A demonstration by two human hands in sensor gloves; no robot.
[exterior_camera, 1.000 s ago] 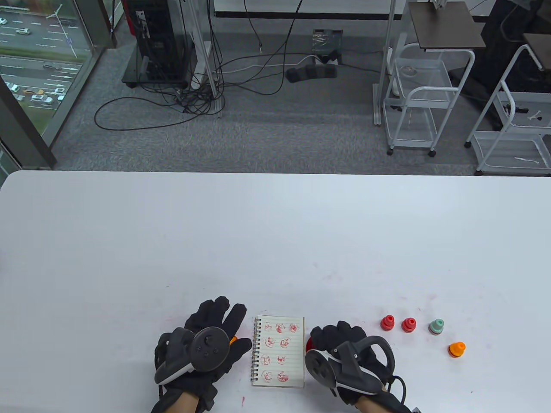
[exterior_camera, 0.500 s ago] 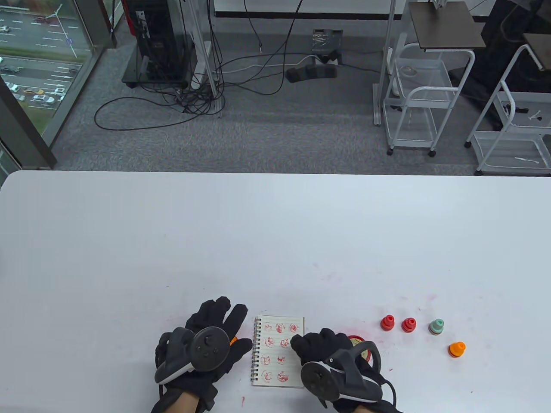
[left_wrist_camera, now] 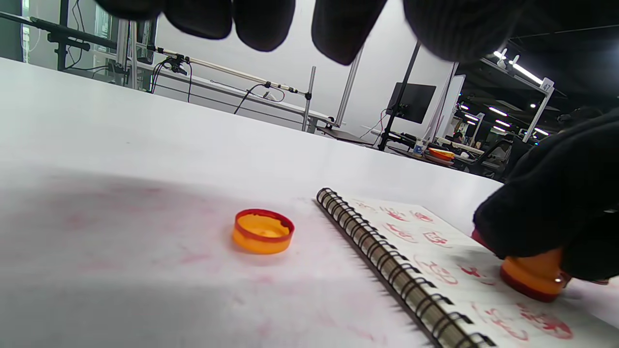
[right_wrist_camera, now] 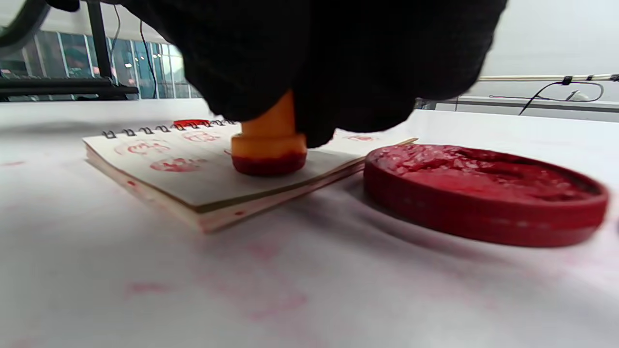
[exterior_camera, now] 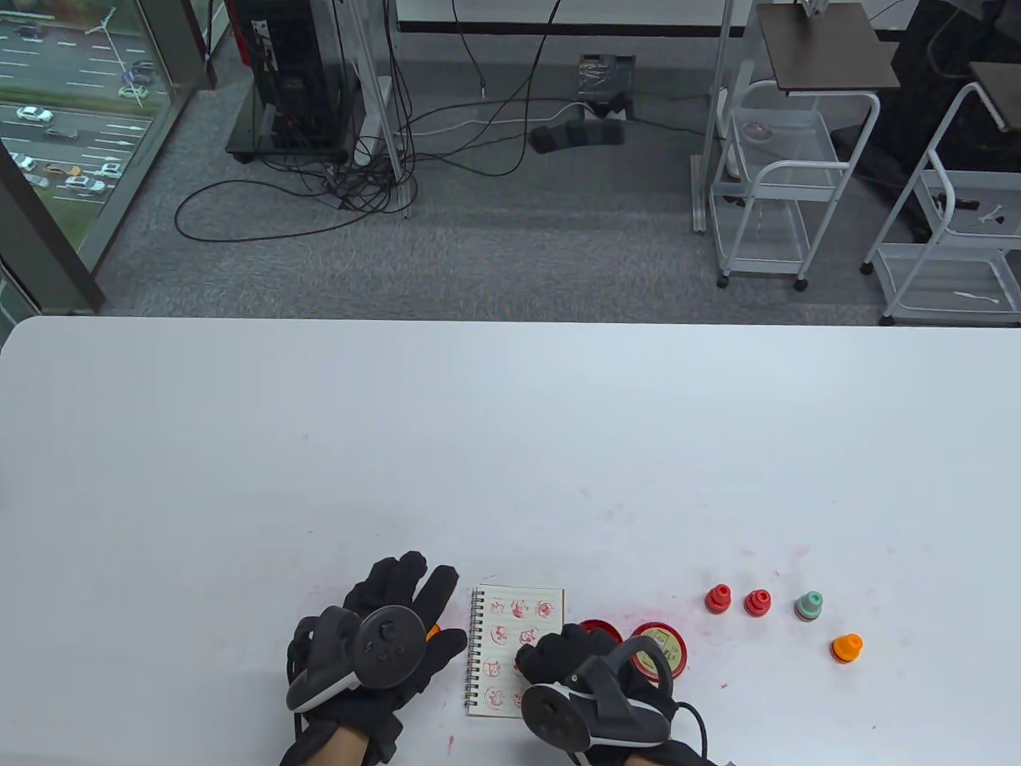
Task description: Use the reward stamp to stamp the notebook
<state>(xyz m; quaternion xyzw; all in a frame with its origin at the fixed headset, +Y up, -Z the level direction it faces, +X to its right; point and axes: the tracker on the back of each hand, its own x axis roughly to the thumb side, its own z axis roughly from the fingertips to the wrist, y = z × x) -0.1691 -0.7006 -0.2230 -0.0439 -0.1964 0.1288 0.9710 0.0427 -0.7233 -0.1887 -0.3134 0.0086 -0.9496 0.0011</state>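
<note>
Hiding the stamp [right_wrist_camera: 269, 145] top, the right hand [exterior_camera: 586, 666] presses it onto the notebook [exterior_camera: 510, 614]; left hand [exterior_camera: 383, 630] splayed.

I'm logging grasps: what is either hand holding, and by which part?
The right hand grips the orange stamp by its narrow upper stem, inked base on the notebook. The left hand holds nothing.

I'm working in an office-like lab. Beyond the white table [exterior_camera: 510, 415] lie grey carpet, tangled cables [exterior_camera: 359, 175], a computer tower [exterior_camera: 291, 76] and wheeled carts [exterior_camera: 778, 183].
</note>
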